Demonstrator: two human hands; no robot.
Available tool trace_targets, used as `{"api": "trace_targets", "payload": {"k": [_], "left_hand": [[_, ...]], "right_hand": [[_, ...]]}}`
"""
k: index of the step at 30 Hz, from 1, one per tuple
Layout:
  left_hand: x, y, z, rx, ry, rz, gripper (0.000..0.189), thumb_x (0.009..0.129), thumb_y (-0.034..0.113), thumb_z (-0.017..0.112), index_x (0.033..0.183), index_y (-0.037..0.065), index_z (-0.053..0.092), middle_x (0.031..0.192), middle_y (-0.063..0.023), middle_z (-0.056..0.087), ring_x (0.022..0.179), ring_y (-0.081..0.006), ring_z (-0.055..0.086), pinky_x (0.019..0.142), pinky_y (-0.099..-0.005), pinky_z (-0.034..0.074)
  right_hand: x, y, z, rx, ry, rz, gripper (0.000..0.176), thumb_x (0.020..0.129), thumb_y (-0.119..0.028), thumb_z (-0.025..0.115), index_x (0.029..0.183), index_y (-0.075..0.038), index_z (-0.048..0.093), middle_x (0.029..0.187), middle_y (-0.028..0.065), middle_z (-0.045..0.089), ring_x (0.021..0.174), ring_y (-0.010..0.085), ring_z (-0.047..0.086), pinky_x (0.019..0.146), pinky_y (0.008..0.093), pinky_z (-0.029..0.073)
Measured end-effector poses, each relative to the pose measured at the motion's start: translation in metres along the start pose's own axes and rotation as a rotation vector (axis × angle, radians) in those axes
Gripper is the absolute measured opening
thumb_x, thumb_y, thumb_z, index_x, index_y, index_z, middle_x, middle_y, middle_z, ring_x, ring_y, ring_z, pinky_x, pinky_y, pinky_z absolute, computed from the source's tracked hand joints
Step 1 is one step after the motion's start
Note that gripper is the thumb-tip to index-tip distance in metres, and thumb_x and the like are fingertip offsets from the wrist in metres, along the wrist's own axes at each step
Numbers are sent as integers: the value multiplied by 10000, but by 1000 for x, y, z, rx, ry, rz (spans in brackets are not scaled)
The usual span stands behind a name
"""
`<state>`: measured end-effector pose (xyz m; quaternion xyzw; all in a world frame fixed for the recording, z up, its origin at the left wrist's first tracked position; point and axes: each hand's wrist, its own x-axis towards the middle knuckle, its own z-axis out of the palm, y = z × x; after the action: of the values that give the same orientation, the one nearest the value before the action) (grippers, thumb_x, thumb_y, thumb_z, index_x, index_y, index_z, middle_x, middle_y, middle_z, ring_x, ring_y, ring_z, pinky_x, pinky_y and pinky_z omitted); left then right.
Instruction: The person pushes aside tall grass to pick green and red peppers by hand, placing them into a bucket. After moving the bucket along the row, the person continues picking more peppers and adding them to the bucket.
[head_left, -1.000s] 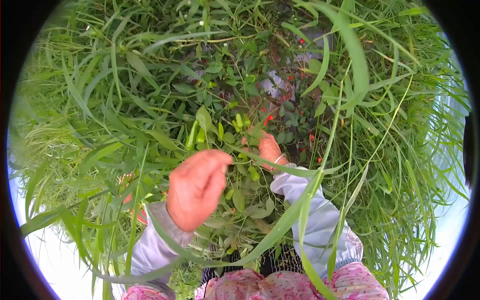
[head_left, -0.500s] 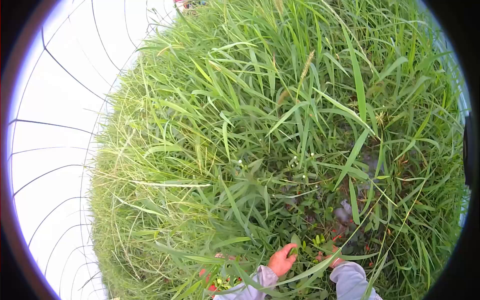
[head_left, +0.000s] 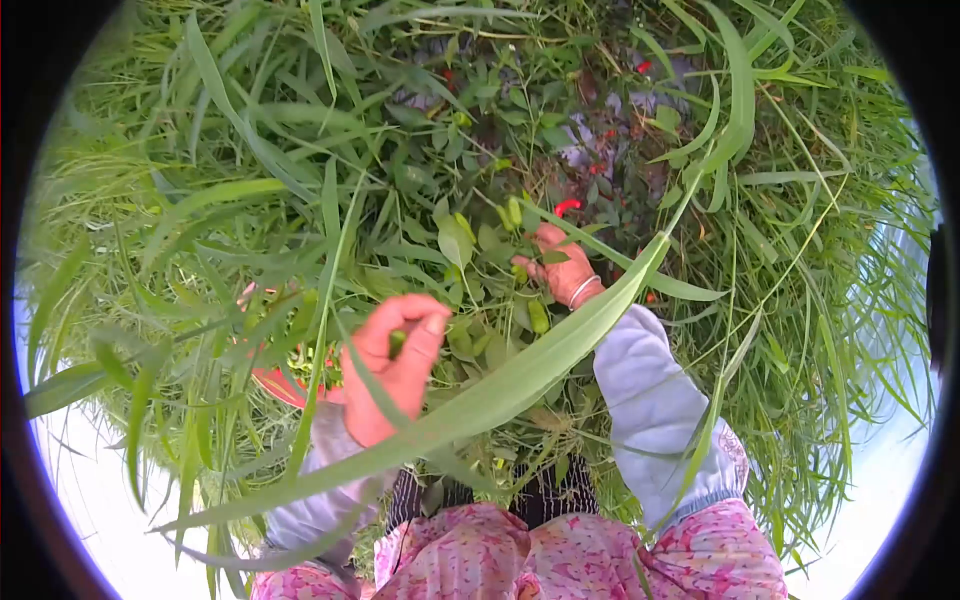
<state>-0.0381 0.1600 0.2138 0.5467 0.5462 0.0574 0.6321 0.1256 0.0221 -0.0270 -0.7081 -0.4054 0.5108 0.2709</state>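
Observation:
My left hand (head_left: 392, 370) is raised over the leaves, thumb and fingers curled together. A green chili pepper (head_left: 397, 344) shows partly inside that curl. Farther forward and to the right, my right hand (head_left: 562, 268) reaches into a chili pepper plant (head_left: 453, 240). Its fingers are bent in among the stems and leaves, and what they grip is partly hidden. Several green peppers hang close by, including one (head_left: 539, 318) just below the right hand. A bright red chili pepper (head_left: 567, 207) lies just beyond the knuckles.
A red container (head_left: 278, 388) with green and red peppers stands left of my left hand, partly behind grass. A long grass blade (head_left: 530, 385) crosses in front of my forearms. Tall grass (head_left: 820, 260) surrounds the plant. Grey ground sheeting (head_left: 580, 140) shows through the foliage.
The view has tipped down toward my lap, so both hands appear higher and larger. My left hand has moved apart from the right, toward the container side.

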Motion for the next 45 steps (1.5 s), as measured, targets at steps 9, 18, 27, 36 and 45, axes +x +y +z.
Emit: {"api": "trace_targets", "payload": {"k": [9,18,27,36,45], "left_hand": [[110,-23,24,76,-178,75,142,879,34,521,981,17,617,864,-58,635,788,-135,606,650,-276,517],[110,-113,-7,365,-294,-437,152,807,124,627,884,-7,610,710,-77,607,493,-115,527,397,-262,414],[84,-154,25,99,-241,-315,212,777,178,708,826,13,584,684,4,567,517,-64,461,455,-213,380],[29,-75,10,-93,-132,-362,111,791,-14,591,868,64,568,706,43,527,625,-19,440,541,-190,374],[-10,-31,-5,414,-104,134,113,837,-28,503,919,19,564,849,-73,580,728,-124,552,660,-237,437]], "right_hand": [[-3,27,13,-367,78,-233,382,801,-159,634,1157,-51,547,1180,152,516,1059,320,521,893,389,449],[-5,16,12,-372,79,-239,454,757,-137,662,1183,-47,535,1264,151,465,1154,321,464,972,379,409],[-4,13,16,-310,163,-291,358,785,-213,672,1057,-1,574,1137,156,537,1074,335,509,908,376,451],[-3,8,9,-135,17,-118,266,869,-187,525,1089,-40,504,1041,105,516,858,255,526,787,345,490],[3,14,31,-300,192,-204,183,825,-84,564,980,-20,489,941,82,531,803,253,562,734,352,525]]}}
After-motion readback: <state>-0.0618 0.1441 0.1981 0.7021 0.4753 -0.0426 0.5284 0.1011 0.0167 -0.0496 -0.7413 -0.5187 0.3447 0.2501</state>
